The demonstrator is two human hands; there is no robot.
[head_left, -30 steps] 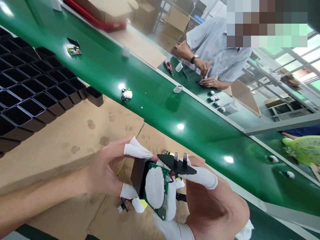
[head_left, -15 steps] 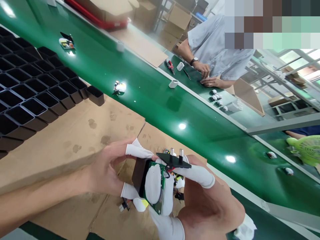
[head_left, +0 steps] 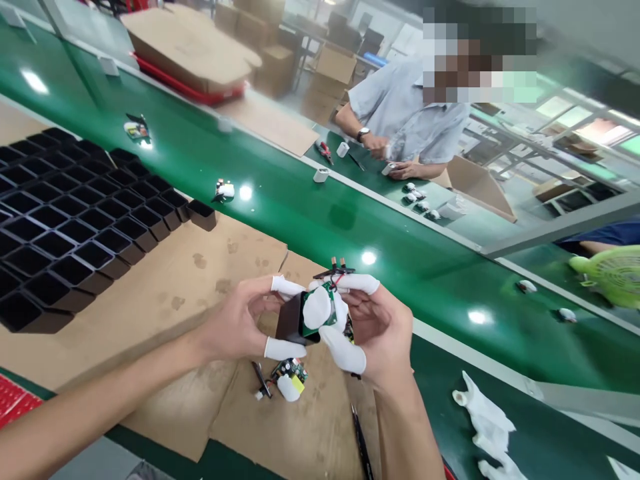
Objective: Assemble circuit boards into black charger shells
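My left hand (head_left: 245, 320), with white finger cots on thumb and forefinger, grips a black plastic case (head_left: 289, 319) whose open end faces right. White-cotted fingers of my right hand (head_left: 383, 327) hold a green circuit board (head_left: 330, 288) coated with white glue, partly inside that case. A black plug plate (head_left: 336, 272) with two metal prongs hangs on wires at the board's upper end, by my right forefinger. Below my hands, another circuit board (head_left: 291, 381) with a yellow part and white glue lies on the cardboard (head_left: 270, 433). More parts behind my right hand are mostly hidden.
Rows of black cases (head_left: 75, 220) stand at left. A green conveyor belt (head_left: 280, 193) carries scattered assemblies. Tweezers (head_left: 361, 440) lie near my right forearm, white gloves (head_left: 487, 420) farther right. Across the belt, a co-worker (head_left: 400, 127) handles a small white part; a green fan (head_left: 610, 273) stands right.
The board sits deeper in the case, with less of it showing. The view has shifted, showing the board and tweezers below. The co-worker's hands have moved apart.
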